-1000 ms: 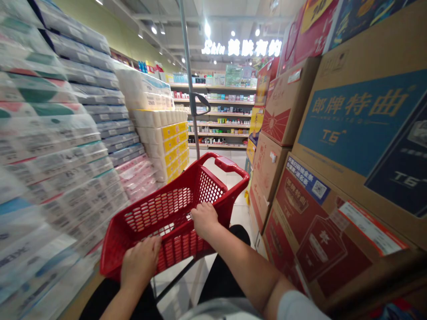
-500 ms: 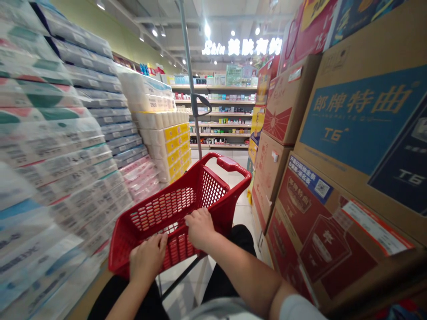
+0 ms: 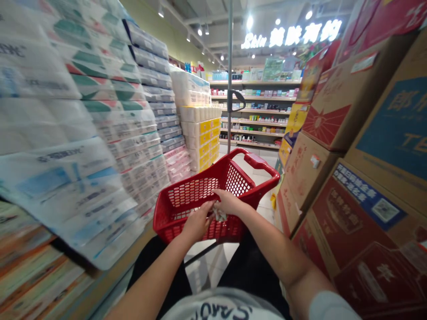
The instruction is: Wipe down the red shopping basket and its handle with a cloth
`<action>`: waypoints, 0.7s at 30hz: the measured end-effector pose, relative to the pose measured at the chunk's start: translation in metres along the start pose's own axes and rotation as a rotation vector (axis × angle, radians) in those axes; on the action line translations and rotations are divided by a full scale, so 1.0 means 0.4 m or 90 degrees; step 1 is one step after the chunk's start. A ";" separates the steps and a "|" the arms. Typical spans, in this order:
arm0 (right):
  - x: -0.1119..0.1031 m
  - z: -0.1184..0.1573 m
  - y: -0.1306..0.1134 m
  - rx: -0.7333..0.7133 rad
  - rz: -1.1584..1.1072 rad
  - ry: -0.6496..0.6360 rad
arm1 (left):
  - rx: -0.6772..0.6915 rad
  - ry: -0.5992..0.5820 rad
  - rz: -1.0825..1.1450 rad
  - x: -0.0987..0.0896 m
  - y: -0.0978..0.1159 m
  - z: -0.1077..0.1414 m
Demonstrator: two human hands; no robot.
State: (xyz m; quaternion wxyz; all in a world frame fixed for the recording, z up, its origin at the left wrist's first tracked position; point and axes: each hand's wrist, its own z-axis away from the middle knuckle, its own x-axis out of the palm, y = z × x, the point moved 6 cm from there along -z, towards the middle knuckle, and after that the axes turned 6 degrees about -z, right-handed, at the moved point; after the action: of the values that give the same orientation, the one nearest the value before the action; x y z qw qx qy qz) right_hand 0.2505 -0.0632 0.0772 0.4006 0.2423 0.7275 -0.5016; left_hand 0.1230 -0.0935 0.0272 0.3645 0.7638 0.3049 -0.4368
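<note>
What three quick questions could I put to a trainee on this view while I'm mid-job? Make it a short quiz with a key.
1. Multiple choice: what stands right in front of the person's body?
A) a wooden table
B) a red shopping cart
C) a blue bucket
2. True or false: the cardboard boxes are stacked on the right side of the aisle.
3. Short answer: what shows where the left hand and right hand come close together?

Key:
1. B
2. True
3. A small pale item, too unclear to identify
</note>
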 end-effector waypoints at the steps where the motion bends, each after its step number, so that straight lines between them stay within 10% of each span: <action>1: -0.011 -0.004 0.006 -0.004 0.010 -0.036 | -0.013 0.005 0.011 -0.001 -0.003 -0.003; 8: -0.116 -0.015 0.131 0.169 0.191 -0.030 | -0.097 0.112 0.022 -0.043 -0.040 -0.018; 14: -0.078 -0.011 0.138 0.218 0.245 -0.036 | -0.228 0.129 -0.006 -0.055 -0.106 -0.009; 21: -0.082 -0.012 0.109 0.227 0.257 -0.044 | -0.041 0.102 -0.125 -0.022 0.002 -0.018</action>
State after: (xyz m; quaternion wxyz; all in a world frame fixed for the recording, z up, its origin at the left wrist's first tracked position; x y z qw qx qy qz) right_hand 0.3002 -0.0406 0.0816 0.4681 0.4318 0.5503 -0.5400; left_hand 0.1232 -0.0892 0.0378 0.3191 0.7507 0.4202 -0.3975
